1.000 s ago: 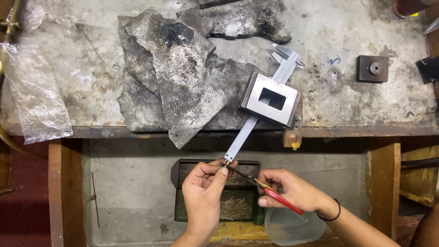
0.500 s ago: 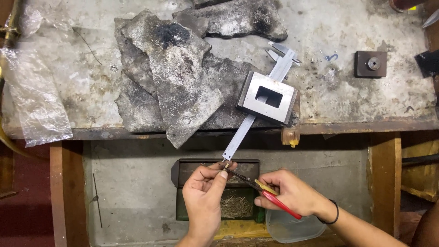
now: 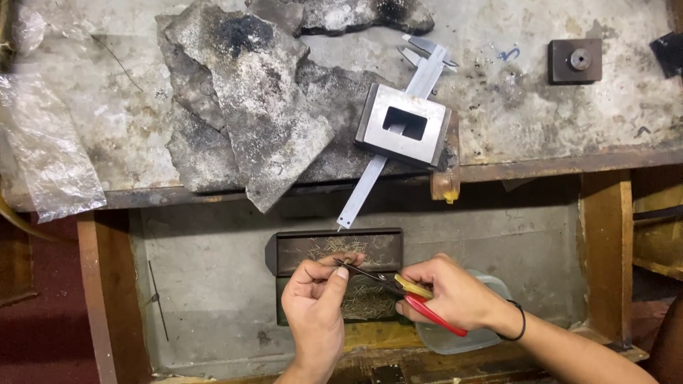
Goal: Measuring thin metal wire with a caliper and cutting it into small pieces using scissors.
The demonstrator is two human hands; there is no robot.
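My left hand (image 3: pixel 316 302) pinches a thin dark wire (image 3: pixel 334 267) between thumb and forefinger, low in the middle of the view. My right hand (image 3: pixel 452 291) grips red-handled pliers (image 3: pixel 413 299), whose dark jaws reach left to the wire at my left fingertips. Both hands hover over a dark rectangular tray (image 3: pixel 338 245) that holds several short wire pieces. Above them a steel ruler-like caliper (image 3: pixel 366 188) sticks out over the bench edge, passing under a grey metal block with a rectangular hole (image 3: pixel 405 128).
Torn grey charred sheets (image 3: pixel 249 107) lie on the worn bench top (image 3: pixel 107 128). A crumpled clear plastic bag (image 3: pixel 43 149) lies at the left. A small dark square block (image 3: pixel 575 60) sits at the upper right. A clear plastic container (image 3: pixel 455 338) is under my right hand.
Both hands have dropped away from the caliper's tip toward the tray. The pliers' jaws have stayed at the wire held by my left fingers.
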